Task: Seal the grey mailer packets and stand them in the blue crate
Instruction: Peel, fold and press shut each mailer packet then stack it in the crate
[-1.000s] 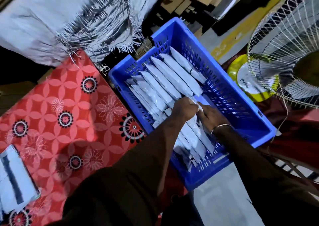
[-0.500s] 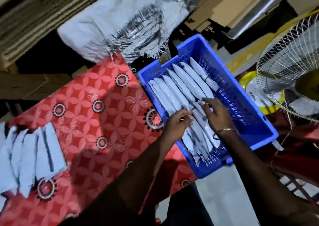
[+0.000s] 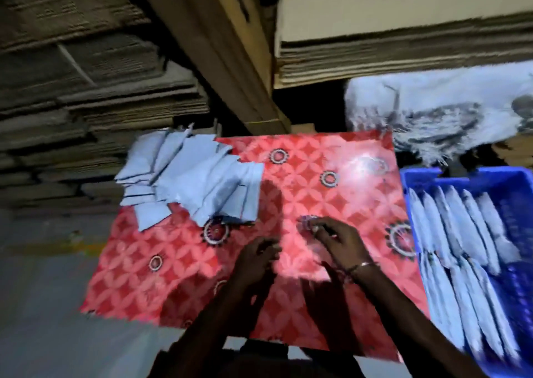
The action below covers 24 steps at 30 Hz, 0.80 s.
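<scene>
Both hands over the red cloth (image 3: 331, 193), empty as far as the blur allows. Left hand (image 3: 256, 258) with fingers loosely curled, nothing between them. Right hand (image 3: 337, 240) just beside it, fingers bent down toward the cloth, a bangle at the wrist; whether a small scrap sits under the fingertips, cannot tell. No packet in either grip.

Crate (image 3: 415, 175) well off to the right of the right hand, at the cloth's edge. Inside, sealed packets (image 3: 461, 227) standing on edge in close rows, leaning on one another, filling most of the visible floor, with a strip of bare blue on the far right side. That much of the job looks done.

Loose packets (image 3: 196, 184) ahead and to the left of the left hand, fanned flat in an overlapping heap at the far left corner of the cloth, dark adhesive strips showing on several, so apparently unsealed. A fair number left, though fewer than those in the crate, by the look of it.

Likely between packets: next a reach forward-left for one from the heap, flap pressed shut, then across to the crate.

Stacked cardboard (image 3: 86, 89) beyond the cloth, a frayed white sack (image 3: 432, 109) beyond the crate.
</scene>
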Each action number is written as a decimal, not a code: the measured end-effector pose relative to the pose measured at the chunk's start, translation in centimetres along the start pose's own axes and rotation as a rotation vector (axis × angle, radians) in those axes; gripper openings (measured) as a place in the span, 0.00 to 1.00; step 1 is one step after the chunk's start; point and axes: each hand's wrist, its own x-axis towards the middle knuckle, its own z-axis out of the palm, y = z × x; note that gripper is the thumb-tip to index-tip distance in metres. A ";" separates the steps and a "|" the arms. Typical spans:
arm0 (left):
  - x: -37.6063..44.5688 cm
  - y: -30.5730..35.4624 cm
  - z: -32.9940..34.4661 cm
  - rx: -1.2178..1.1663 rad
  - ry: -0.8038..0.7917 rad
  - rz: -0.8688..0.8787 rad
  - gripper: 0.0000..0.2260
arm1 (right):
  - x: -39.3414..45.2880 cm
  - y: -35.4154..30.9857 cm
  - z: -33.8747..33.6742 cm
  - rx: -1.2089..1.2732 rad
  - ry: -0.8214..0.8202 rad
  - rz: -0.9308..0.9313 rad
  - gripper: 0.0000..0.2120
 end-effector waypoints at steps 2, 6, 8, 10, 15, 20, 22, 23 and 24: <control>-0.4 -1.1 -4.4 -0.076 0.083 0.001 0.04 | 1.4 -1.6 4.3 -0.005 -0.075 -0.024 0.10; -0.8 -2.3 -11.8 -0.174 0.218 0.001 0.07 | 4.2 -4.9 11.7 -0.060 -0.186 -0.026 0.07; -1.1 -2.7 -15.1 -0.202 0.258 0.019 0.07 | 5.5 -7.0 14.9 -0.074 -0.239 -0.020 0.06; -0.8 -2.8 -18.4 -0.215 0.314 0.033 0.04 | 7.0 -9.0 17.9 -0.078 -0.283 -0.022 0.14; 1.5 -1.1 -27.4 -0.206 0.494 0.158 0.05 | 11.6 -14.6 24.5 -0.023 -0.331 0.002 0.10; 7.0 1.6 -38.3 -0.174 0.722 0.236 0.08 | 15.8 -18.1 30.4 0.081 -0.326 0.006 0.06; 9.6 2.8 -40.7 -0.200 0.725 0.240 0.08 | 18.3 -18.7 32.5 0.137 -0.342 0.068 0.13; 10.2 4.0 -41.0 -0.239 0.708 0.222 0.06 | 19.6 -19.3 33.3 0.138 -0.322 0.082 0.18; 10.6 5.3 -40.8 -0.301 0.684 0.204 0.03 | 20.8 -19.8 33.9 0.154 -0.309 0.102 0.23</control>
